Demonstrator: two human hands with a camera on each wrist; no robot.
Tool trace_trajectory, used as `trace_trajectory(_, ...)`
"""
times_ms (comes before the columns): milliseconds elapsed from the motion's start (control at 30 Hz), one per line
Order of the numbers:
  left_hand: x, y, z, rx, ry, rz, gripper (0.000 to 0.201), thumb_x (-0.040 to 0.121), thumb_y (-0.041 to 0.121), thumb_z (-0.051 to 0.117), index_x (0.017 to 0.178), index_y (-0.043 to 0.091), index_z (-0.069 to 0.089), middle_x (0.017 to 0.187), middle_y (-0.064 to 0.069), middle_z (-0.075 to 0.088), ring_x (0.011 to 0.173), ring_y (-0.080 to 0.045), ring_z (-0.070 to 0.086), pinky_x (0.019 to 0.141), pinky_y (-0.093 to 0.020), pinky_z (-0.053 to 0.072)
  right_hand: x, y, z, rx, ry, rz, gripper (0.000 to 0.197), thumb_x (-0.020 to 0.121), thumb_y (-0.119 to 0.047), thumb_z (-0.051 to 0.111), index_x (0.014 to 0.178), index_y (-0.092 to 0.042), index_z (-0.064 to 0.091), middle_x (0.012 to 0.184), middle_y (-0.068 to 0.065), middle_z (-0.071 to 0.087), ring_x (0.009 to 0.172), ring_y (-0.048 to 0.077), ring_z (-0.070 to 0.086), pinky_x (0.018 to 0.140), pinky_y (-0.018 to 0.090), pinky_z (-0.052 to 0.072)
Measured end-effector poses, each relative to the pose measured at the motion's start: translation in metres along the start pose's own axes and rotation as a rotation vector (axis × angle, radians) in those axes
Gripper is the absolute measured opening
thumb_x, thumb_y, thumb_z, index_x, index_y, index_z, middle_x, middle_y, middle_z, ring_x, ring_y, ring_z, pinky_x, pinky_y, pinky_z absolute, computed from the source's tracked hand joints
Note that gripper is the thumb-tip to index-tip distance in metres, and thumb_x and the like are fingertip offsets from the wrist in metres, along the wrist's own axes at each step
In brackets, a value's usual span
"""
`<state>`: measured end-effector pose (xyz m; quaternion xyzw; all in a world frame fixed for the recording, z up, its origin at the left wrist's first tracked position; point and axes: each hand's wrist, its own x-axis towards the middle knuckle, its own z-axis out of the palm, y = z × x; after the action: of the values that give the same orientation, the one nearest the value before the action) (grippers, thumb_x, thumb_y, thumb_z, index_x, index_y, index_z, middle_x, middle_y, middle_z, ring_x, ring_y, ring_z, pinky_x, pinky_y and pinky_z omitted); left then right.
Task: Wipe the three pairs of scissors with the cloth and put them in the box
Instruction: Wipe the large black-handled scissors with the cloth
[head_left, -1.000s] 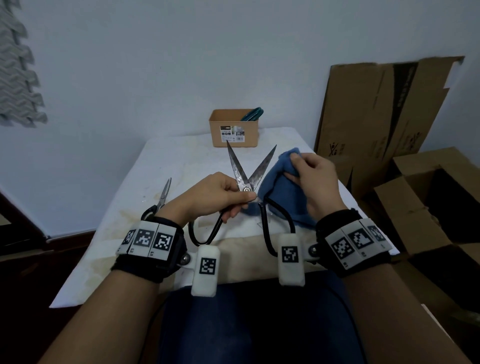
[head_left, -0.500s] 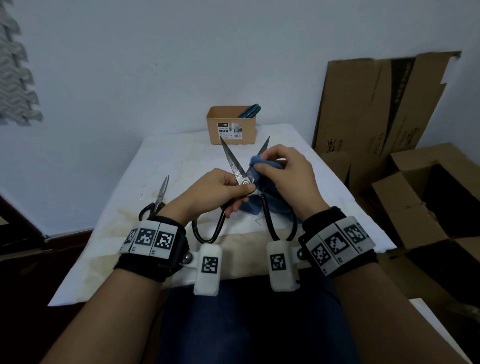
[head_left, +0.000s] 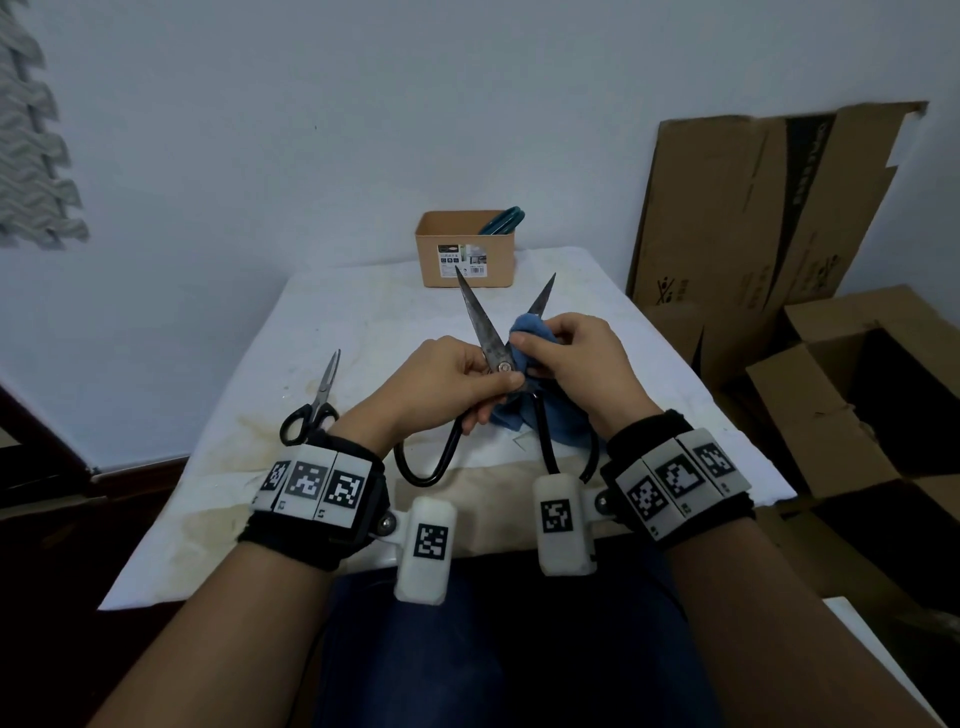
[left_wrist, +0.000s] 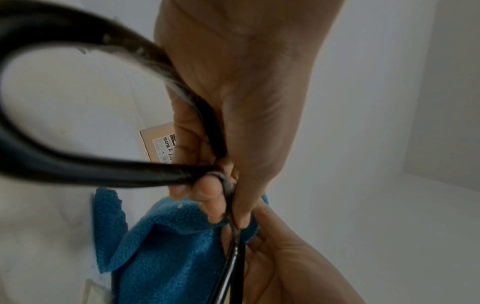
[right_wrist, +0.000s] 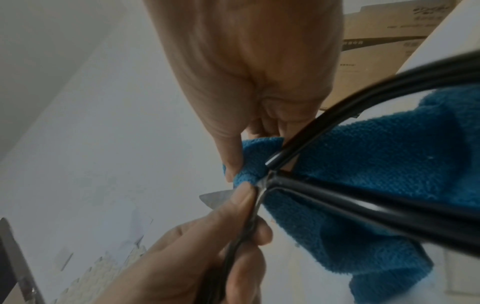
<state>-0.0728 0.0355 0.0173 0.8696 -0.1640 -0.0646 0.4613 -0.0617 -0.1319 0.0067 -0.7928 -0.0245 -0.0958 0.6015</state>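
Note:
Large black-handled scissors (head_left: 480, 322) are held above the table with blades spread. My left hand (head_left: 457, 376) pinches them at the pivot; the black loop (left_wrist: 78, 170) fills the left wrist view. My right hand (head_left: 566, 353) pinches the blue cloth (head_left: 530, 332) around the right blade near the pivot; cloth (right_wrist: 376, 174) hangs below. Small black-handled scissors (head_left: 317, 405) lie on the table at the left. Teal-handled scissors (head_left: 504, 221) stand in the cardboard box (head_left: 465, 249) at the table's far edge.
The white stained table (head_left: 363, 322) stands against a pale wall. Flattened cardboard (head_left: 769, 218) leans at the right, and open cartons (head_left: 857, 395) sit on the floor beside the table.
My right hand brought the cloth in from the right onto the right blade and now pinches it close to the pivot. The left hand kept its hold on the scissors.

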Motion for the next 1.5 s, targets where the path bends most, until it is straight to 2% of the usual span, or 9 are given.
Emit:
trace_trajectory(300, 0.001, 0.001, -0.001, 0.099, -0.039, 0.026, 0.035, 0.089, 0.031, 0.074, 0.068, 0.006, 0.064, 0.052, 0.0, 0.064, 0.043, -0.014, 0.056, 0.055, -0.018, 0.046, 0.0, 0.003, -0.001, -0.019, 0.053, -0.032, 0.035, 0.085, -0.03, 0.071, 0.078, 0.003, 0.062, 0.072, 0.013, 0.061, 0.076, 0.033, 0.066, 0.075, 0.051, 0.058)
trace_trajectory(433, 0.001, 0.003, -0.002, 0.129, -0.032, 0.049, 0.039, 0.089, 0.032, 0.075, 0.058, 0.013, 0.06, 0.049, 0.002, 0.063, 0.043, -0.013, 0.056, 0.055, -0.016, 0.046, 0.001, 0.002, -0.003, -0.01, 0.051, -0.03, 0.032, 0.089, -0.027, 0.068, 0.081, 0.004, 0.063, 0.069, 0.005, 0.059, 0.064, 0.013, 0.06, 0.063, 0.027, 0.056)
trace_trajectory(500, 0.001, 0.003, -0.002, 0.126, -0.039, 0.052, 0.038, 0.089, 0.032, 0.075, 0.059, 0.013, 0.06, 0.051, 0.0, 0.063, 0.043, -0.012, 0.056, 0.055, -0.015, 0.045, 0.002, 0.002, -0.003, 0.01, 0.055, -0.025, 0.032, 0.09, -0.025, 0.067, 0.083, 0.006, 0.064, 0.071, 0.006, 0.06, 0.065, 0.011, 0.06, 0.064, 0.024, 0.055)
trace_trajectory(667, -0.001, 0.002, 0.0, 0.129, -0.06, 0.055, 0.041, 0.089, 0.034, 0.074, 0.056, 0.014, 0.06, 0.049, 0.0, 0.062, 0.043, -0.012, 0.055, 0.055, -0.014, 0.045, 0.006, 0.006, -0.005, 0.03, 0.087, -0.027, 0.037, 0.091, -0.026, 0.065, 0.085, 0.01, 0.061, 0.087, 0.03, 0.063, 0.075, 0.022, 0.06, 0.072, 0.036, 0.059)
trace_trajectory(800, -0.002, 0.003, 0.0, 0.152, -0.065, 0.062, 0.043, 0.089, 0.035, 0.074, 0.054, 0.016, 0.058, 0.044, 0.004, 0.06, 0.042, -0.01, 0.055, 0.057, -0.014, 0.045, 0.009, 0.008, -0.006, -0.003, 0.105, -0.01, 0.041, 0.091, -0.032, 0.064, 0.081, 0.008, 0.06, 0.078, 0.024, 0.06, 0.077, 0.03, 0.061, 0.079, 0.054, 0.056)
trace_trajectory(933, -0.001, 0.003, 0.0, 0.151, -0.064, 0.073, 0.042, 0.089, 0.036, 0.074, 0.057, 0.012, 0.061, 0.047, 0.002, 0.062, 0.043, -0.011, 0.056, 0.057, -0.014, 0.045, 0.01, 0.008, -0.006, -0.01, 0.108, -0.008, 0.038, 0.092, -0.031, 0.062, 0.081, 0.006, 0.061, 0.08, 0.024, 0.062, 0.085, 0.038, 0.065, 0.079, 0.055, 0.056)
trace_trajectory(1267, -0.003, 0.004, -0.002, 0.18, -0.083, 0.063, 0.043, 0.089, 0.038, 0.073, 0.058, 0.01, 0.06, 0.045, 0.004, 0.06, 0.043, -0.009, 0.056, 0.057, -0.012, 0.042, 0.007, 0.0, -0.01, -0.03, 0.138, -0.006, 0.04, 0.097, -0.028, 0.055, 0.092, 0.011, 0.06, 0.091, 0.029, 0.064, 0.077, 0.023, 0.059, 0.08, 0.052, 0.056)
trace_trajectory(1400, -0.003, 0.003, -0.003, 0.181, -0.105, 0.043, 0.044, 0.087, 0.04, 0.074, 0.06, 0.008, 0.061, 0.047, 0.002, 0.062, 0.044, -0.011, 0.057, 0.058, -0.013, 0.043, 0.01, 0.0, -0.014, 0.008, 0.156, 0.03, 0.034, 0.098, -0.026, 0.054, 0.094, 0.007, 0.064, 0.095, 0.024, 0.067, 0.087, 0.029, 0.066, 0.081, 0.043, 0.058)
trace_trajectory(1500, -0.004, 0.001, -0.003, 0.177, -0.118, 0.027, 0.045, 0.087, 0.041, 0.074, 0.061, 0.007, 0.062, 0.049, 0.0, 0.062, 0.045, -0.012, 0.057, 0.058, -0.013, 0.043, 0.01, 0.001, -0.015, 0.009, 0.153, 0.044, 0.033, 0.098, -0.027, 0.054, 0.093, 0.004, 0.065, 0.094, 0.022, 0.068, 0.093, 0.033, 0.066, 0.085, 0.048, 0.057)
